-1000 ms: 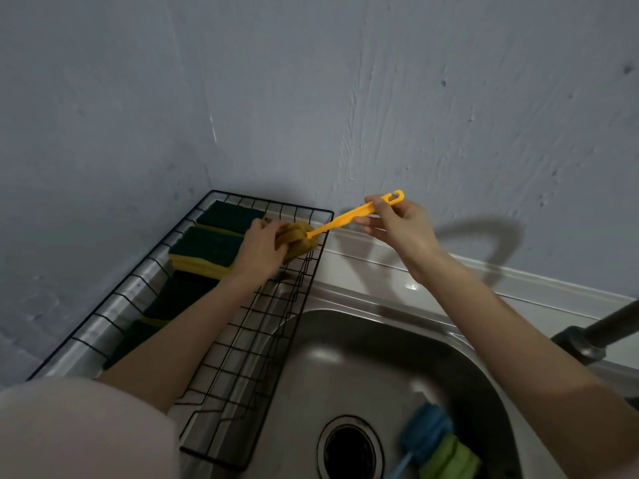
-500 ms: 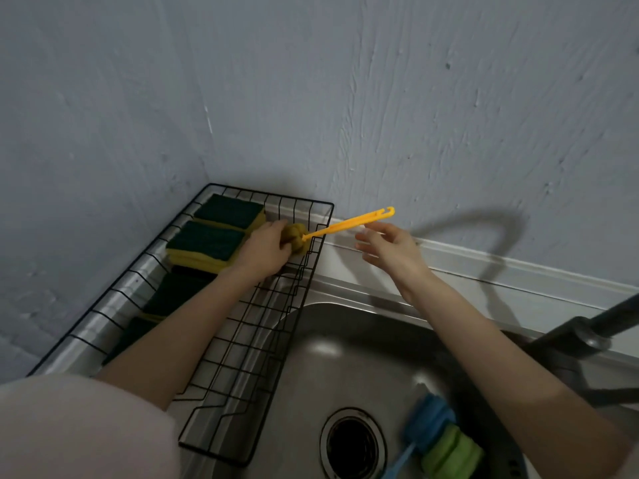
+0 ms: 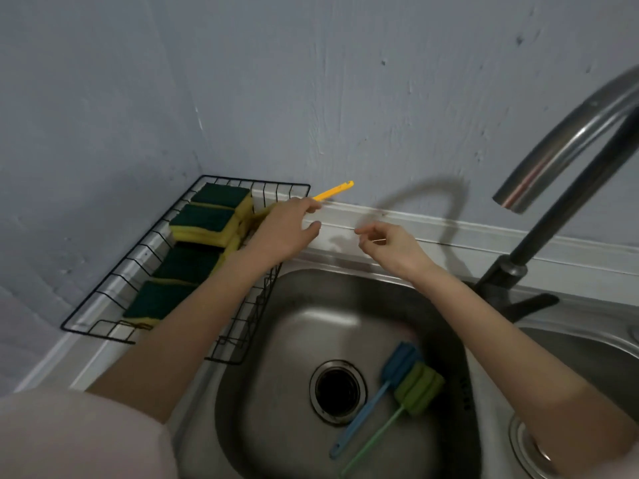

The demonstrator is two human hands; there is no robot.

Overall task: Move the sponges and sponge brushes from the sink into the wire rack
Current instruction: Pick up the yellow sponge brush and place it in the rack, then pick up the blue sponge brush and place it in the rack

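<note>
Looking down from the head camera, you see your left hand (image 3: 283, 229) above the far corner of the wire rack (image 3: 103, 299), fingers loosely spread over the yellow sponge brush (image 3: 333, 193), whose handle sticks out past the rim; whether you touch it, I cannot tell. Your right hand (image 3: 389, 247) is empty, fingers half curled, apart from everything. 4 green-and-yellow sponges (image 3: 204, 224) lie in the rack. In the sink (image 3: 297, 326), beside the drain (image 3: 337, 390), wait the blue sponge brush (image 3: 397, 364) and the green sponge brush (image 3: 418, 387), side by side. They are probably light, with soft wet heads and thin stiff handles; take them at the handle, near the head.
</note>
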